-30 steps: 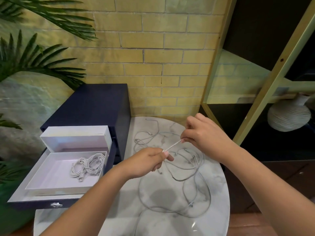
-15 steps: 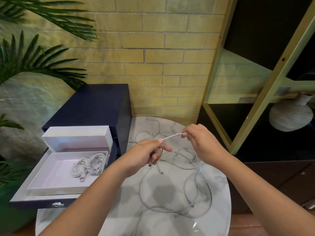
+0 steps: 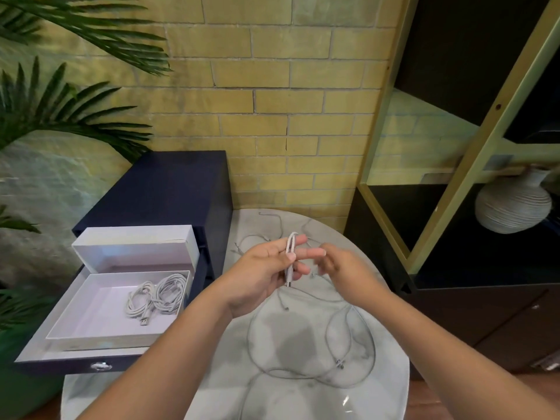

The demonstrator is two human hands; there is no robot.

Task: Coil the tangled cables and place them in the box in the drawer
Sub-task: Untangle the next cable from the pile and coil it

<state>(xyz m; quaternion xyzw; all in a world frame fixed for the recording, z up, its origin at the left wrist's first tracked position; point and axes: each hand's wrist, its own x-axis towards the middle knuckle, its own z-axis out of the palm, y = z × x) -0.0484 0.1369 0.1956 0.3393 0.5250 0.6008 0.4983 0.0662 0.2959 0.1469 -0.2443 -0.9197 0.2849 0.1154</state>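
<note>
— What are the fingers doing?
— The left hand [image 3: 266, 275] pins a first loop of cable [image 3: 291, 244] under its thumb. The right hand [image 3: 344, 268] is blurred, so I can't tell its grip.
— Progress?
— Two coils [image 3: 157, 295] lie in the box [image 3: 91, 316] in the open drawer [image 3: 60, 363]. A tangle [image 3: 306, 372] sprawls on the table [image 3: 391, 389]. Roughly midway, I'd judge.

Held cable [image 3: 290, 253]: white, silver plug tip. Loose cables [image 3: 303, 374] on the surface [image 3: 391, 386]: pale grey-white, low contrast against white marble with grey veining. Box [image 3: 91, 316]: white, faint lilac tint inside. 2 coiled cables [image 3: 157, 295] in it: white. Drawer [image 3: 54, 367] and cabinet [image 3: 169, 189]: dark navy. Drawer knob [image 3: 97, 365]: silver. Wall [image 3: 272, 86]: yellow brick, pale mortar lines. Shelf unit [image 3: 454, 268]: black panels, gold-green frame. Vase [image 3: 512, 207]: off-white, fine horizontal ribbing. Palm fronds [image 3: 60, 116]: dark green. Floor [image 3: 424, 404]: reddish-brown.
</note>
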